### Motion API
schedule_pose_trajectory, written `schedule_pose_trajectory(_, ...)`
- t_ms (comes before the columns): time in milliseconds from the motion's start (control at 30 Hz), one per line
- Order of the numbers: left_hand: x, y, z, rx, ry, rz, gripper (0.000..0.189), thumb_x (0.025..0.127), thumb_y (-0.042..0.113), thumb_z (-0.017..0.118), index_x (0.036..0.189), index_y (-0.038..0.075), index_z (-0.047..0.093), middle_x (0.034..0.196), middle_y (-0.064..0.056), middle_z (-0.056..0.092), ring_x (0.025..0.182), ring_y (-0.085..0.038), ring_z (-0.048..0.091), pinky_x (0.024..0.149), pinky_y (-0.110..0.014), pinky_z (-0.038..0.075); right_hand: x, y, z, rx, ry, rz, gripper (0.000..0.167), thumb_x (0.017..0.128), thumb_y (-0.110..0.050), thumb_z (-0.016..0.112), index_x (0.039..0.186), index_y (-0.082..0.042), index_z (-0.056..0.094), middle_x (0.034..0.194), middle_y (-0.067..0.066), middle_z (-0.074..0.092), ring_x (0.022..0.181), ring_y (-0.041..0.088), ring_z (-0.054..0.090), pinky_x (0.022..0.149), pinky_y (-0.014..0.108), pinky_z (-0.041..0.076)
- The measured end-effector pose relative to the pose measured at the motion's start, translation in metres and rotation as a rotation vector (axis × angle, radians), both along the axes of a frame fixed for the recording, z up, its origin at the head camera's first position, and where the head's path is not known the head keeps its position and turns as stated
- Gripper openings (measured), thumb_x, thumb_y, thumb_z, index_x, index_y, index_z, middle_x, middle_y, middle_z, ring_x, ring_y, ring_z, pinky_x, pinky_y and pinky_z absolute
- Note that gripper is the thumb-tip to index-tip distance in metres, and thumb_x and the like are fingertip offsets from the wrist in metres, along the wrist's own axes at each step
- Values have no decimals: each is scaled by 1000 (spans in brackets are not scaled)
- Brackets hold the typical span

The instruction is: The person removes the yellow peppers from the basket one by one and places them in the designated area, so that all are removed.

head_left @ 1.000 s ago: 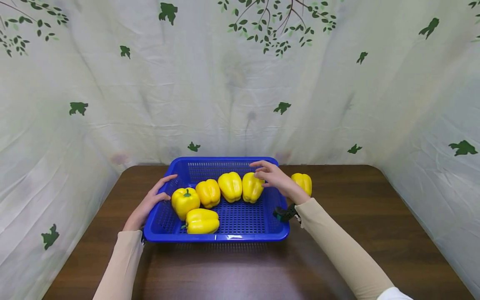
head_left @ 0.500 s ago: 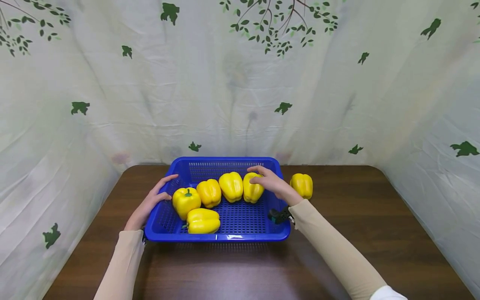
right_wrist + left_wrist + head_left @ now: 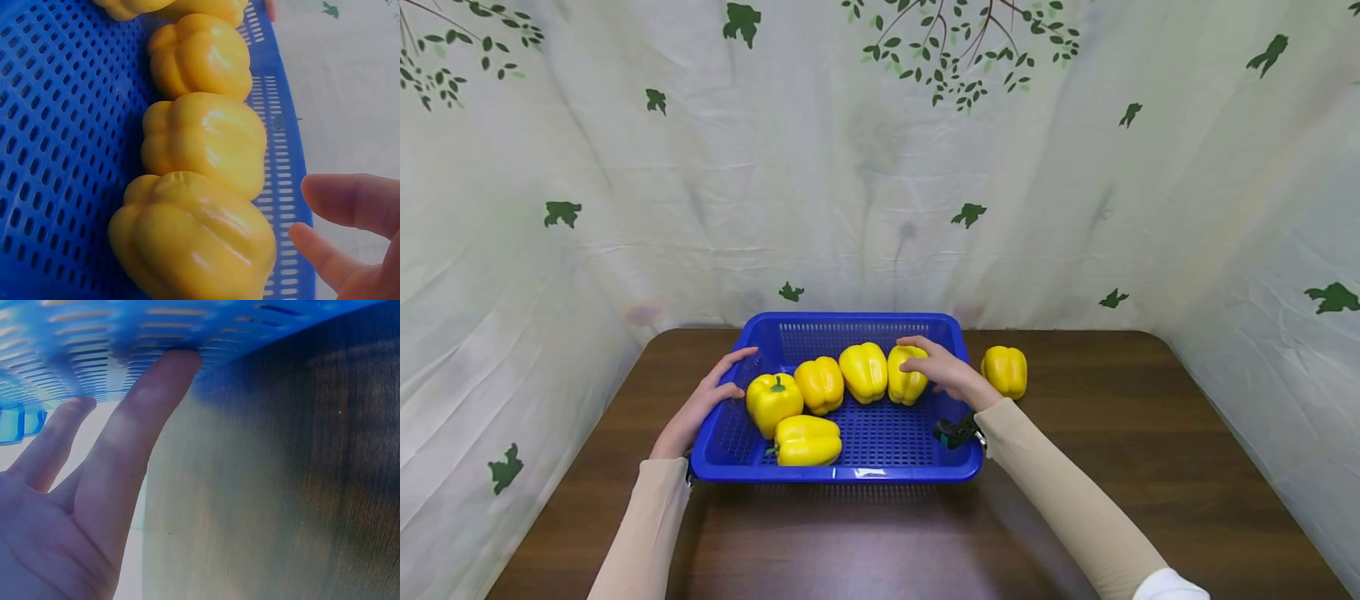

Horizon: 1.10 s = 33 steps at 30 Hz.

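Your right grip [image 3: 946, 369] is hovering, spread, by the rightmost pepper [image 3: 905, 387], contact unclear | left grip [image 3: 702, 400] is holding the basket [image 3: 917, 475] | you're likely facing firm, slick skin: cup both sides

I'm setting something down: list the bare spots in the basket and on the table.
In the basket, the near-right floor is bare, between the near pepper and the right rim. The table is bare on the basket's near side and right of the loose pepper. Crowded: the basket's left side and back, where four peppers line up.
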<state>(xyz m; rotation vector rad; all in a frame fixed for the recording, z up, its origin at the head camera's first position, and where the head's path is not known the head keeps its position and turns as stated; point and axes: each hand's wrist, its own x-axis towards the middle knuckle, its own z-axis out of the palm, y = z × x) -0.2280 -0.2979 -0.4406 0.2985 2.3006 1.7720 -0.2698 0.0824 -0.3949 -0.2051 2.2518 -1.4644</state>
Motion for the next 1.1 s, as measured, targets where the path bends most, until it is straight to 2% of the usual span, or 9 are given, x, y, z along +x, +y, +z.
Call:
schedule_pose_trajectory(167,-1,0,1,-3,1,1,63,92,11,44,151,24,25,157,-12,2,130,-47,25,96,-63,33,0,-2,-1,-9,-2,-3,56,92,-14,54,146,-13,39,151,14,29,133,38,30,97,67,27)
schedule_pose_trajectory(567,0,1,1,14,5,-6,62,92,10,43,151,23,25,157,-12,2,131,-46,24,97,-62,32,5,-3,-5,-31,90,-64,58,88,-6,57,144,-9,42,150,16,32,131,34,34,102,52,33)
schedule_pose_trajectory(833,2,1,1,28,-5,-3,62,93,10,43,151,24,25,157,-10,3,130,-46,26,95,-58,36,5,-3,-3,-58,41,-101,60,89,-3,55,146,-13,41,152,15,27,127,36,38,96,57,37)
schedule_pose_trajectory(1100,3,2,3,35,-14,-3,62,93,11,44,151,24,25,157,-11,2,129,-47,27,94,-56,37,6,-2,-4,-76,102,-73,62,88,3,54,146,-15,41,151,14,28,118,34,40,88,49,43)
